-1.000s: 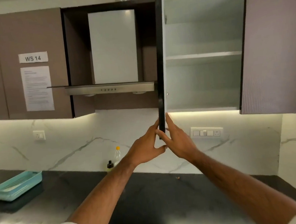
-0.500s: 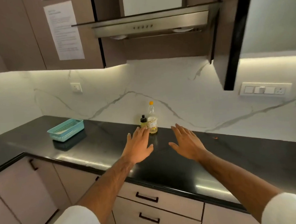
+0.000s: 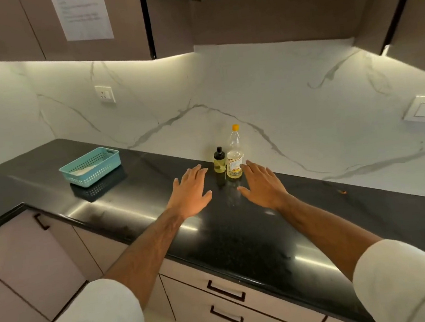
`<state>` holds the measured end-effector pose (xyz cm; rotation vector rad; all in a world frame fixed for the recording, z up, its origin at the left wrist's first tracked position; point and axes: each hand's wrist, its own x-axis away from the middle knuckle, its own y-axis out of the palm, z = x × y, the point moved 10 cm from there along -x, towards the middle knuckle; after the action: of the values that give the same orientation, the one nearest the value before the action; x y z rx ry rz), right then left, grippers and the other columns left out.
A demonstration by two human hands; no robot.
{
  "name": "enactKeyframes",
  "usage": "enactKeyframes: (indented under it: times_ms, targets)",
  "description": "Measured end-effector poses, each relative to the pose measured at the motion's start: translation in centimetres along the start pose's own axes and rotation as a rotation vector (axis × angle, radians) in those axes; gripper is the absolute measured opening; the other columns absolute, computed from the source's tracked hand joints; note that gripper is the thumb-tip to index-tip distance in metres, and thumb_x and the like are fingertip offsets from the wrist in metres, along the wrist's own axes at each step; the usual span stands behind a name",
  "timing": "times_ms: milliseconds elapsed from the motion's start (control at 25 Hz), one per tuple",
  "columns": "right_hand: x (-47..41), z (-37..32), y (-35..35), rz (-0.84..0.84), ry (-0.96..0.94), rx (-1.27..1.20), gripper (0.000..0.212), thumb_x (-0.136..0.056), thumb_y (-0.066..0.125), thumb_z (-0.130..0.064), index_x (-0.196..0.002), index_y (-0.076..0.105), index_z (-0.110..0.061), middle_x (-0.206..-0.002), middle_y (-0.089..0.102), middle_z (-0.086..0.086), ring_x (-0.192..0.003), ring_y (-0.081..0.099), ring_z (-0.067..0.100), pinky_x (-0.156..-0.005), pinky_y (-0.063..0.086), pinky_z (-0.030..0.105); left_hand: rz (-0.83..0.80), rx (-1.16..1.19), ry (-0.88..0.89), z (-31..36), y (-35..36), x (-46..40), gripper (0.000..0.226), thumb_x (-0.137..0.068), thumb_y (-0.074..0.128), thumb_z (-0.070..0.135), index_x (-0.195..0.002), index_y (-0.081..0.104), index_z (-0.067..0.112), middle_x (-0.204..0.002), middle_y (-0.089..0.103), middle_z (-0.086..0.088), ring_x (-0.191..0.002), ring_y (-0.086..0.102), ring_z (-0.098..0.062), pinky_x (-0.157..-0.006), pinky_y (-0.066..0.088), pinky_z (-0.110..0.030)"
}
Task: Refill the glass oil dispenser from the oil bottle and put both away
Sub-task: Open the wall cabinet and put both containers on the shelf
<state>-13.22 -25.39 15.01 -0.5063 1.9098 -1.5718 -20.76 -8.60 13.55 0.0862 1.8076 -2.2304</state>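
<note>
Head view: both flat, empty hands, left (image 3: 192, 193) and right (image 3: 262, 185), now nearer the dispenser (image 3: 219, 160) and oil bottle (image 3: 234, 153).

Left hand (image 3: 190, 193) and right hand (image 3: 262, 185) outstretched, fingers (image 3: 196, 171) straight
</note>
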Motion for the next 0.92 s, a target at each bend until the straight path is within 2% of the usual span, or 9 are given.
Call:
enactKeyframes:
  times_ms: [280, 440, 680, 920]
  targets:
    - [-8.5, 1.3, 5.6, -0.026, 0.106, -0.075, 0.072, -0.096, 0.059, -0.047, -0.153, 0.031, -0.012, -0.158, 0.038, 0.010, -0.141, 0.043, 0.032, -0.115, 0.038, 0.051, -0.057, 0.146, 0.022, -5.9, 5.2, -9.0, 0.071, -0.097, 0.059, 0.040, -0.156, 0.024, 0.020, -0.165, 0.026, -0.004, -0.150, 0.031, -0.027, -0.117, 0.032, -0.060]
    - [-14.1, 3.7, 10.7, -0.042, 0.323, -0.204, 0.074, -0.095, 0.060, -0.048, -0.153, 0.029, -0.014, -0.156, 0.038, 0.010, -0.139, 0.044, 0.033, -0.108, 0.045, 0.053, -0.132, 0.305, 0.075, -10.1, 10.0, -16.5, 0.072, -0.097, 0.062, 0.036, -0.157, 0.024, 0.020, -0.163, 0.028, -0.005, -0.144, 0.040, -0.026, -0.114, 0.040, -0.052]
    - [-19.9, 7.5, 16.4, -0.018, 0.592, -0.363, 0.076, -0.091, 0.069, -0.043, -0.152, 0.030, -0.018, -0.152, 0.041, 0.008, -0.138, 0.043, 0.031, -0.104, 0.045, 0.051, -0.271, 0.463, 0.094, -15.0, 15.6, -26.3, 0.076, -0.096, 0.064, 0.036, -0.157, 0.021, 0.022, -0.163, 0.026, -0.003, -0.139, 0.045, -0.025, -0.113, 0.042, -0.048]
    - [-25.5, 12.6, 20.9, 0.101, 0.768, -0.554, 0.093, -0.079, 0.081, -0.044, -0.151, 0.027, -0.023, -0.149, 0.040, 0.001, -0.137, 0.044, 0.024, -0.105, 0.047, 0.048, -0.369, 0.614, 0.053, -16.4, 22.3, -34.4, 0.086, -0.091, 0.074, 0.033, -0.158, 0.021, 0.019, -0.164, 0.025, -0.004, -0.148, 0.032, -0.023, -0.118, 0.032, -0.042]
